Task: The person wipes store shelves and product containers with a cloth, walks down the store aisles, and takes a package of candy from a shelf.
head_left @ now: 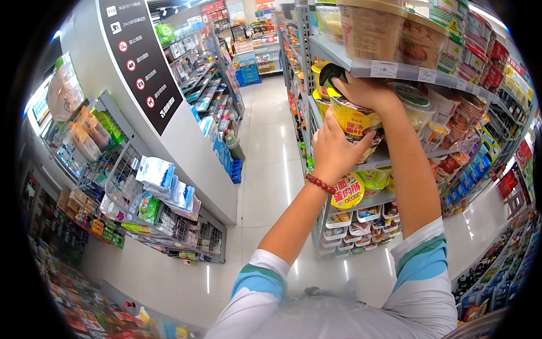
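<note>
A yellow instant noodle cup [352,117] with red lettering stands tilted at the front of a middle shelf. My left hand [334,148], a red bead bracelet at its wrist, is wrapped around the lower part, thumb on the right. From above, my right hand [364,90] grips the cup's top rim; some of its fingers are hidden. Right behind these fingers is a dark round lid [332,73] over another yellow cup [319,100]. Clear-lidded bowls [415,104] sit right of my right wrist.
Large paper tubs [372,28] stand on the shelf [344,56] just above my hands. Below are a round yellow noodle bowl [348,191] and several white trays [339,219]. An aisle [265,135] runs ahead; a wire rack [127,186] and a grey pillar [195,152] flank it left.
</note>
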Demonstrator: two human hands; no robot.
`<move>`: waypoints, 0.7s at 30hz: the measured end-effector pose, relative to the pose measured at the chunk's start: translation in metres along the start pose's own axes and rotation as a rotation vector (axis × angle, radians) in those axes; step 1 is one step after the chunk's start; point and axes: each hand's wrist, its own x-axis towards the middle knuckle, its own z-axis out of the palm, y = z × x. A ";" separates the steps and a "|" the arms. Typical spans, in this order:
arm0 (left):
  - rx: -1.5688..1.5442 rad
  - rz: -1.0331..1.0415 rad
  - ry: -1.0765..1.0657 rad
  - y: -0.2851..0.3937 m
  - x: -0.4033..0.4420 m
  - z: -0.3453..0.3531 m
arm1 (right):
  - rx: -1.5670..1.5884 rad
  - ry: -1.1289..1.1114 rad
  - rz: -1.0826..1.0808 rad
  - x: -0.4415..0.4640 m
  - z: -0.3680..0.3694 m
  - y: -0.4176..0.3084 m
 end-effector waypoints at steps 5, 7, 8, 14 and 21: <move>0.025 -0.012 -0.002 0.000 0.000 0.001 | 0.175 0.142 -0.035 -0.001 0.010 0.002; 0.029 -0.013 0.003 -0.001 0.000 0.002 | 0.145 0.198 -0.097 0.004 0.016 0.008; 0.032 -0.014 0.009 -0.001 0.000 0.002 | 0.145 0.198 -0.095 0.004 0.015 0.008; 0.014 -0.026 0.002 -0.001 0.001 0.002 | 0.055 0.172 -0.096 0.007 0.016 0.011; 0.028 -0.026 0.002 0.000 0.000 0.002 | 0.071 0.185 -0.092 0.007 0.014 0.009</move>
